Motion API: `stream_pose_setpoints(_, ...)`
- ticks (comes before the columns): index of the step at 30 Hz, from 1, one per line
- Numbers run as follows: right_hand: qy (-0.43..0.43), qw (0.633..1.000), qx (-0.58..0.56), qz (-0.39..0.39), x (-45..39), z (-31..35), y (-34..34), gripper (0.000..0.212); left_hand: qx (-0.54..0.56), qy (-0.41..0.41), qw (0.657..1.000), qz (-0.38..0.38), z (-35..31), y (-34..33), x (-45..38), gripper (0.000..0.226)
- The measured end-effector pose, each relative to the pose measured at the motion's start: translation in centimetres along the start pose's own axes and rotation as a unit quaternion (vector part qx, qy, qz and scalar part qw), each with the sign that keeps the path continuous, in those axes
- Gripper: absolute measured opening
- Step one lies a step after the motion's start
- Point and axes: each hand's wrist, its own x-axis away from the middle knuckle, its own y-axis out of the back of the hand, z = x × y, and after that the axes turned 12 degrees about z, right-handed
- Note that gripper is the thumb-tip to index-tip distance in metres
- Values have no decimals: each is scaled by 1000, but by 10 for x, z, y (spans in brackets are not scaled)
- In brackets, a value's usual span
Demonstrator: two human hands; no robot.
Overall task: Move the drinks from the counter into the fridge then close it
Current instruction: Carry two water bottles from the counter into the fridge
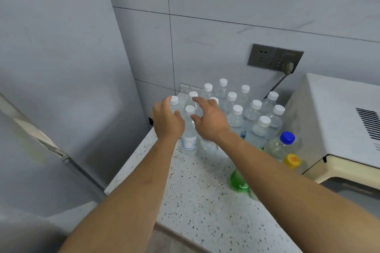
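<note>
Speckled counter (205, 201) holds clustered white-capped water bottles (236, 113) between the grey fridge (61, 68) and a cream microwave (333, 121). Left hand (167, 121) and right hand (209, 119), fingers spread, flank the front bottle (189, 129); its label is unreadable. A green bottle (238, 183) sits behind the right forearm.

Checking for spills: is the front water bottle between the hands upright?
Upright. The bottle stands on the counter, white cap on top.
</note>
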Motion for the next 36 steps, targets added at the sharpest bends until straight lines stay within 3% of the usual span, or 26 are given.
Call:
stream_pose_setpoints(4,29,993,90,72,-9,-4,-3,56,-204,-76,974,63,7,-2,-17,56)
stream_pose_setpoints(7,42,990,111,71,-12,-8,-3,47,-262,-102,954,102,13,-1,-25,49)
stream_pose_setpoints(13,27,993,113,23,-2,-20,-4,36,-221,-123,965,67,19,6,-17,38)
stream_pose_setpoints(22,11,991,-124,-43,48,-34,-22,26,-92,-80,989,84,27,13,34,30)
stream_pose_setpoints(27,9,978,-196,-70,77,-31,-25,21,-71,-74,991,83,30,24,69,35)
stream_pose_setpoints(36,17,984,-168,-57,113,-36,-17,21,-33,-92,991,92,43,38,116,36)
